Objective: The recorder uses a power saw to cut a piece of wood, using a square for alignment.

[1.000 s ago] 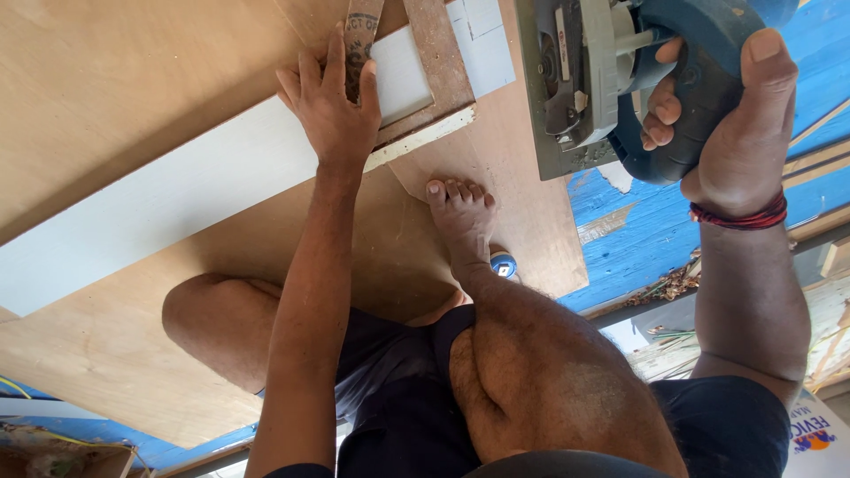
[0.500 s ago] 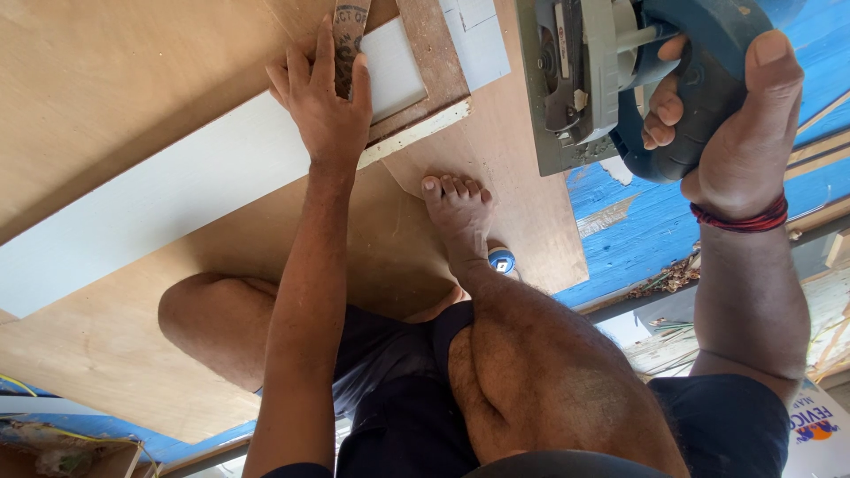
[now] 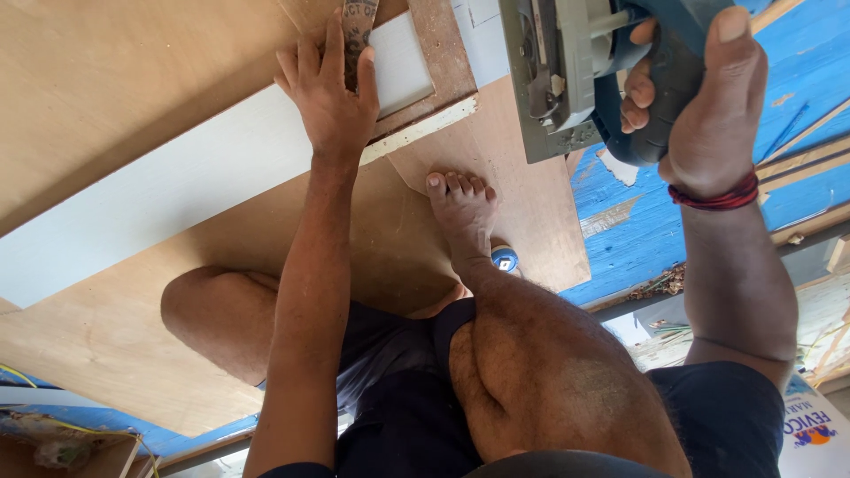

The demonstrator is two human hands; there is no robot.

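Person squatting on a big plywood sheet (image 3: 133,115), bare foot (image 3: 460,208) planted on it near the right edge. Left hand (image 3: 329,97) lies flat, fingers spread wide, pressing on a long white board (image 3: 177,190) that runs from the near left to the far middle; the fingertips reach a strip of measuring tape (image 3: 359,31) lying over the board's far end. Right hand (image 3: 699,106) is wrapped tight round the dark handle of a circular saw (image 3: 575,75), held at the far right over the sheet's edge, its grey base plate facing the camera; blade hidden. Saw looks heavy and rigid, best taken by that handle, well away from the plate. Board looks stiff, flat, smooth-faced, likely to slide unless pressed down. A small blue cap (image 3: 504,258) sits just beside the heel. Blue planks (image 3: 797,133) lie to the right.
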